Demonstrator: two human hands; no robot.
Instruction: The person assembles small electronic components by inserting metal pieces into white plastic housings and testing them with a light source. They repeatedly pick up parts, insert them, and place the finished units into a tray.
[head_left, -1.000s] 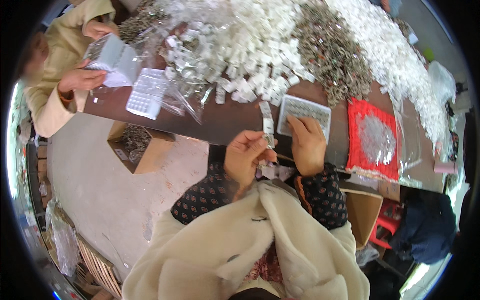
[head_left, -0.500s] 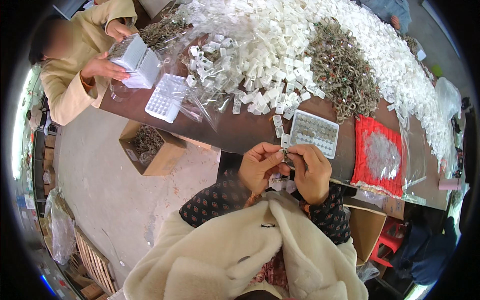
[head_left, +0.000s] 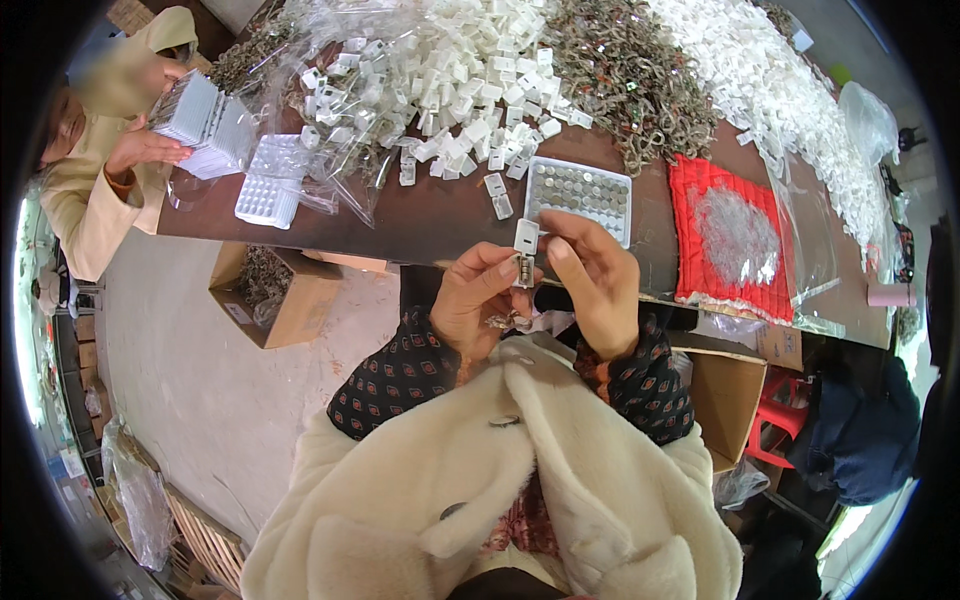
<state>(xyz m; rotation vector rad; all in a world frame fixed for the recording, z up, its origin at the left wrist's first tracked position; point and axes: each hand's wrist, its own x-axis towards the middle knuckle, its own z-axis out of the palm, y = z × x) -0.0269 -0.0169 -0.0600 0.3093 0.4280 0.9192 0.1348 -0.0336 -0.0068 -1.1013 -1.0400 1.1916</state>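
Near the table edge, my left hand (head_left: 474, 297) pinches a small white plastic case (head_left: 526, 236) between thumb and fingers. The case stands upright with its lid up, and a small metallic part shows in its lower half. A grey-brown strand shows below, by my left palm. My right hand (head_left: 598, 283) is just right of the case, its thumb and fingers apart and nothing visible between them; I cannot tell whether a fingertip touches the case. Just beyond lies a white tray (head_left: 624, 232) with round silvery discs. Two joined white cases (head_left: 498, 197) lie left of it.
A large heap of white cases (head_left: 480, 90) and a pile of grey-brown strands (head_left: 640, 85) cover the far table. A red cloth (head_left: 690, 250) with clear plastic bits lies right. At left, a co-worker's hand (head_left: 145, 148) holds stacked trays (head_left: 205, 120). A cardboard box (head_left: 285, 310) stands below.
My right hand has drawn away from my left and its fingers have spread. The white case now shows more plainly in my left hand. My view has shifted, so the table sits higher.
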